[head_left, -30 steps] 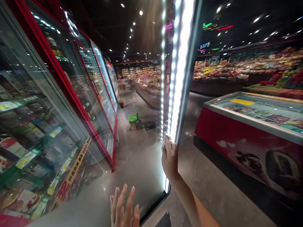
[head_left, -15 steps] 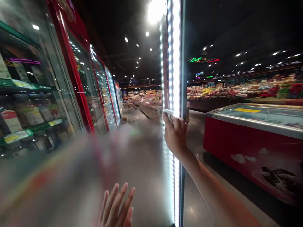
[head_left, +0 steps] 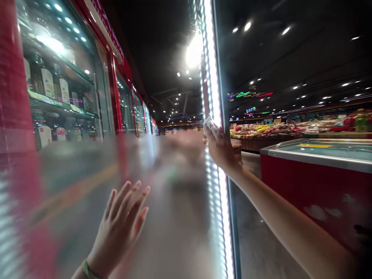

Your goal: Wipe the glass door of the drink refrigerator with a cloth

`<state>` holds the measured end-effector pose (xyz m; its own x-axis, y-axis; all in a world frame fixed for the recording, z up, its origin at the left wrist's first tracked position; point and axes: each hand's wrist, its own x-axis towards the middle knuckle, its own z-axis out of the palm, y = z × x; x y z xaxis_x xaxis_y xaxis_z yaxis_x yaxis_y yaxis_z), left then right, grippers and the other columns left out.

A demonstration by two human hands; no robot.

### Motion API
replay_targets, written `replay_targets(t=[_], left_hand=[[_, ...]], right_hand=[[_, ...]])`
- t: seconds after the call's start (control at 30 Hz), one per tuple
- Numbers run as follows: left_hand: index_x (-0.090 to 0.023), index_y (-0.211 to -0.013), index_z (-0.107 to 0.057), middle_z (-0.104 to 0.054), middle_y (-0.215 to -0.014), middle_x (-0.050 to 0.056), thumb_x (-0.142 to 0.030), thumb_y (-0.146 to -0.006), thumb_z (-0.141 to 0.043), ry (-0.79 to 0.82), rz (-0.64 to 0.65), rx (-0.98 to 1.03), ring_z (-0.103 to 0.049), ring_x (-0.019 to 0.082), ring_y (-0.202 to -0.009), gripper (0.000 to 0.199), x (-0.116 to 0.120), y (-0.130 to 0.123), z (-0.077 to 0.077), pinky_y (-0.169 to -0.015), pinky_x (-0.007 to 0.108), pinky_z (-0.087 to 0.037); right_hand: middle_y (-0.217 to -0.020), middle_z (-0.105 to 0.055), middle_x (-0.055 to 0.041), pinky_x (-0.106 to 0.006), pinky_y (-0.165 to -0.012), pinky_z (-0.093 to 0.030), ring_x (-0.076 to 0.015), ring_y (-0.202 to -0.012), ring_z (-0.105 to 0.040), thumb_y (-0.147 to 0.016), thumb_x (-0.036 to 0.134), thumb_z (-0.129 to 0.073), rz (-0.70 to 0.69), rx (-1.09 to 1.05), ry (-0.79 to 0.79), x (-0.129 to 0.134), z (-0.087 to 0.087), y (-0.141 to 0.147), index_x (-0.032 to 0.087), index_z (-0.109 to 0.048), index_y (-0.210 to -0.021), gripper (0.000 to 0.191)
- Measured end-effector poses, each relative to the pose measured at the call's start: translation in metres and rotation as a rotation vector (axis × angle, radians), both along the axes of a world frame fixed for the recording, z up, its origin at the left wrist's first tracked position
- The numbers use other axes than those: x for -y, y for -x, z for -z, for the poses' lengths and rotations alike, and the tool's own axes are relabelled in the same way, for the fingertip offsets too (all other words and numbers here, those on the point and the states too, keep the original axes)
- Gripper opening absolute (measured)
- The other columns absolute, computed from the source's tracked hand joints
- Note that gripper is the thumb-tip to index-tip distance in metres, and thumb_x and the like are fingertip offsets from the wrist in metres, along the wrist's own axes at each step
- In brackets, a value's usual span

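Observation:
A glass fridge door stands before me, its lower part fogged and its upper part clearer. Along its right side runs a bright LED-lit edge. My right hand is raised to that edge, its fingers pressing a pale, crumpled cloth against it; much of the cloth is hidden by the fingers. Lower left, my left hand is held up with fingers stretched and slightly apart, holding nothing. It is close to the fogged glass, but whether it touches I cannot tell. A green band circles the left wrist.
Red-framed drinks fridges line the left, with bottles on their shelves. To the right stands a red chest freezer with a glass top. Behind it is a long produce display.
My left hand has risen further into view. My right hand is higher on the door's lit edge with the cloth. The view has shifted, showing more of the fridges at left.

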<state>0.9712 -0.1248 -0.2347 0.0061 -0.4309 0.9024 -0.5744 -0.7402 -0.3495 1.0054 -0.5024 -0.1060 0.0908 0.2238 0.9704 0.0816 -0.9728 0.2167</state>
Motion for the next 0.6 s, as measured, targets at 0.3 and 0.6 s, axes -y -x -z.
replay_targets(t=[0.3,0.6], left_hand=[[-0.026,-0.157,-0.044,-0.045,-0.162,0.012,-0.025,-0.102,-0.053,0.054,-0.081,0.051,-0.033,0.036,-0.158,0.056,-0.023,0.006,-0.079,-0.130,0.062,-0.022],[-0.023,-0.158,-0.044,-0.040,-0.165,0.016,-0.028,-0.102,-0.055,0.123,-0.068,0.042,-0.031,0.037,-0.158,0.058,-0.038,-0.024,-0.067,-0.130,0.061,-0.025]], right_hand=[[-0.168,-0.043,-0.0118,-0.050,-0.131,-0.034,-0.0249,-0.161,-0.029,-0.103,0.006,-0.033,-0.192,-0.058,-0.100,-0.026,0.011,0.025,0.020,-0.043,-0.162,0.061],[-0.170,-0.036,-0.0168,-0.049,-0.133,-0.025,-0.0245,-0.164,-0.016,-0.102,0.002,-0.031,-0.213,-0.062,-0.027,-0.029,-0.015,0.038,0.011,-0.040,-0.161,0.060]])
